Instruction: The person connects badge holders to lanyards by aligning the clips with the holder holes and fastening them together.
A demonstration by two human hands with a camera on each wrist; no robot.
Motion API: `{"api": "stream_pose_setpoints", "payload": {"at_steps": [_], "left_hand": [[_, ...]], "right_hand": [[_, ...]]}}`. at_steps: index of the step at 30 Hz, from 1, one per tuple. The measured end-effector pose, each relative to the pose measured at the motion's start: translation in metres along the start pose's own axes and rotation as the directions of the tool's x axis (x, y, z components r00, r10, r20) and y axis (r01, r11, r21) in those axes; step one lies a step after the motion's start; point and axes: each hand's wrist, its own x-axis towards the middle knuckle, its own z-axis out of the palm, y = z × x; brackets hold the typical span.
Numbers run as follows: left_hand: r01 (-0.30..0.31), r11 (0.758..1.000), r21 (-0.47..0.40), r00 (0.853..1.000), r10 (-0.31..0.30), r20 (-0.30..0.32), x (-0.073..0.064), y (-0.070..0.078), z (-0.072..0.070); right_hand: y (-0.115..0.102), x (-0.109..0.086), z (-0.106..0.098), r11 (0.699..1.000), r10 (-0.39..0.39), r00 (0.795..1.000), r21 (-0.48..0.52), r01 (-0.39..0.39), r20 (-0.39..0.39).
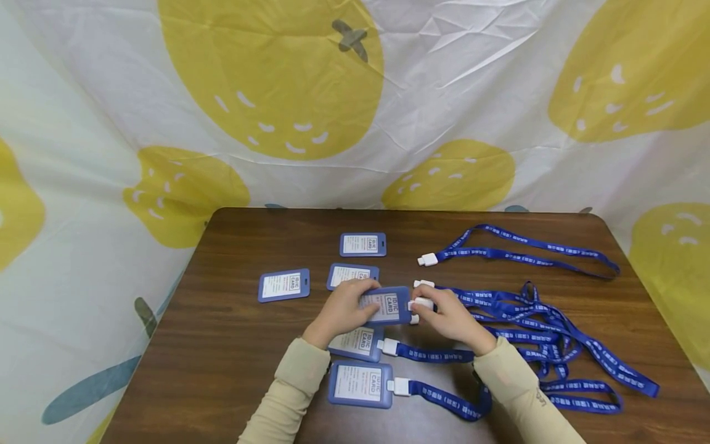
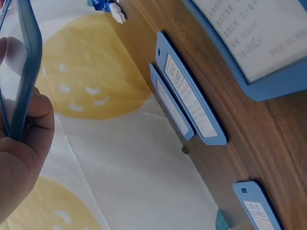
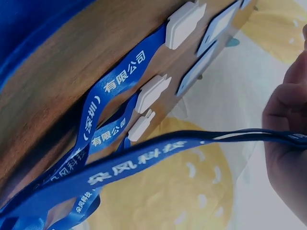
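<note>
My left hand (image 1: 348,311) grips a blue badge holder (image 1: 388,306) with a white ID card inside, raised over the table. In the left wrist view that badge holder (image 2: 24,72) stands nearly edge-on between thumb and fingers. With my right hand (image 1: 448,316) I pinch the white clip (image 1: 423,304) of a blue lanyard, right at the holder's slotted end. The lanyard strap (image 3: 158,147) runs from the right hand (image 3: 288,115) down to the pile in the right wrist view.
Two badge holders with lanyards attached (image 1: 362,385) lie nearest me. Three loose holders (image 1: 284,285) lie at the left and back. Several blue lanyards (image 1: 549,327) overlap at the right, and one lanyard (image 1: 521,254) is spread behind them. A fruit-patterned cloth (image 1: 444,92) hangs behind the table (image 1: 222,364).
</note>
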Motion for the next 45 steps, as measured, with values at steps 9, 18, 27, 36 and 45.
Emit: {"api": "stream_pose_setpoints", "payload": {"at_steps": [9, 18, 27, 36, 45], "left_hand": [[-0.015, 1.0, 0.014, 0.999, 0.016, -0.036, 0.001, 0.002, 0.004], [0.021, 0.999, -0.038, 0.996, -0.025, -0.088, -0.001, 0.004, 0.009], [0.016, 1.0, -0.021, 0.994, -0.018, -0.104, -0.001, 0.006, 0.011], [0.02, 1.0, -0.019, 0.997, -0.022, -0.078, -0.003, 0.007, 0.017], [0.021, 0.995, -0.093, 1.0, -0.021, -0.002, -0.001, -0.001, 0.015]], "right_hand": [[-0.002, 0.001, 0.005, 0.995, 0.079, 0.992, 0.061, -0.073, -0.097], [-0.003, 0.003, 0.005, 0.993, 0.109, 0.986, 0.048, -0.104, -0.125], [-0.001, 0.002, 0.009, 0.992, 0.121, 0.989, 0.04, -0.118, -0.085], [0.0, -0.002, 0.011, 0.994, 0.103, 0.993, 0.029, -0.101, -0.059], [0.001, -0.005, 0.005, 0.993, 0.102, 0.994, 0.06, -0.104, 0.045]]}}
